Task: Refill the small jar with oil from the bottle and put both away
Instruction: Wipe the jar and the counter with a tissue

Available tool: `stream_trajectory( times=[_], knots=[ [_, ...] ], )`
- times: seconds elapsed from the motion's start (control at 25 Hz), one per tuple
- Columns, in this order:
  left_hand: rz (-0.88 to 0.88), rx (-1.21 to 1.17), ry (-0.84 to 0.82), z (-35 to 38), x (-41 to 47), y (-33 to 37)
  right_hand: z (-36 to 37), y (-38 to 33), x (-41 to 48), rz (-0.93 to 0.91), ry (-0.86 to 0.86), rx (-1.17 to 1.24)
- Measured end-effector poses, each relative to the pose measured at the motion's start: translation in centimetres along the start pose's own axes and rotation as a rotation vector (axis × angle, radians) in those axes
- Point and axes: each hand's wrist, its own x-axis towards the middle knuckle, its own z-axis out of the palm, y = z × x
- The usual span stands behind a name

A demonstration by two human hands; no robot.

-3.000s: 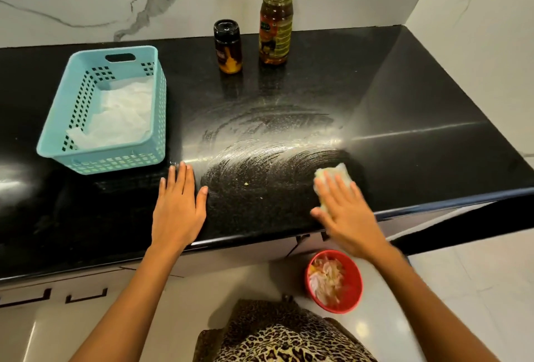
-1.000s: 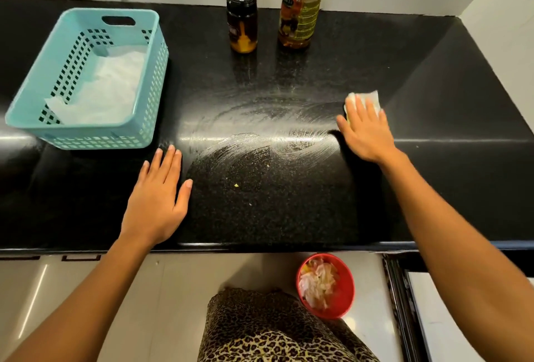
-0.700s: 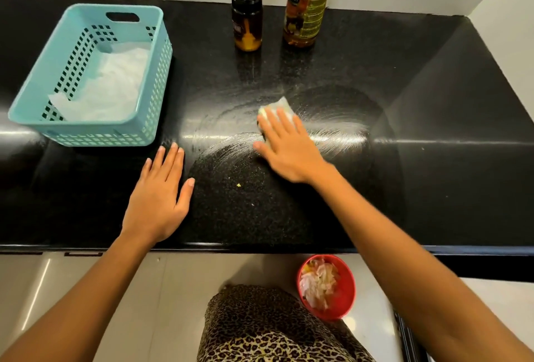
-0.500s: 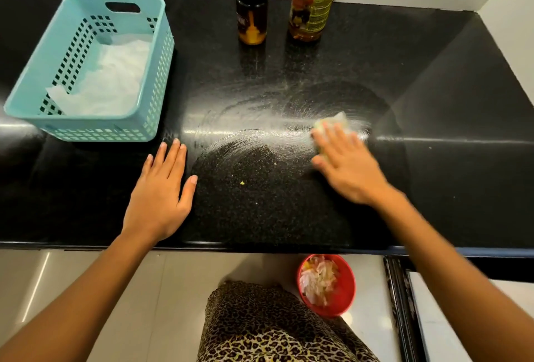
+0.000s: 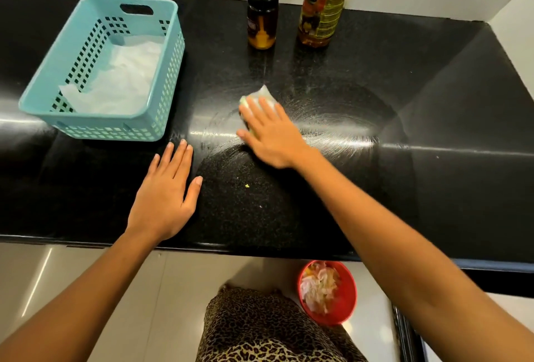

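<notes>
The small dark jar [image 5: 262, 16] with a black lid stands at the back of the black counter [image 5: 433, 95]. The oil bottle [image 5: 323, 6] stands just right of it, its top cut off by the frame. My right hand [image 5: 270, 131] presses a folded pale tissue [image 5: 258, 100] flat on the counter's middle, fingers straight over it. My left hand [image 5: 167, 191] rests flat, fingers spread, near the front edge. Both hands are well in front of the jar and bottle.
A turquoise perforated basket [image 5: 169, 72] lined with white paper sits at the left. Greasy wipe streaks [image 5: 341, 130] and a small crumb [image 5: 247, 186] mark the counter. A red bowl [image 5: 345, 301] of scraps stands on the floor below the front edge.
My right hand has slid the tissue back and forth across the counter, and is now left of where it was half a second ago. My left hand has stayed put.
</notes>
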Motion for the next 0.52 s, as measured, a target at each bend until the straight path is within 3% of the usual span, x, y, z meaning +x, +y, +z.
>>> stream_trajectory(
  times=[0.08,0.16,0.36,0.44,0.52],
  knots=[
    [0.002,-0.003,0.002,0.0,0.0,0.0,0.4,0.0,-4.9,-0.114,0.000,0.015],
    [0.003,-0.004,0.001,0.0,0.1,0.0,0.2,3.2,-8.3,-0.087,0.048,0.020],
    [0.005,0.000,0.001,-0.2,0.0,0.1,-1.8,12.4,-4.2,0.395,0.074,-0.003],
    [0.001,0.006,0.001,-0.2,0.0,0.1,-2.1,10.4,0.1,0.402,0.111,0.028],
    [-0.002,0.003,-0.001,-0.2,0.0,0.1,-1.6,5.6,2.9,0.279,0.123,0.069]
  ],
)
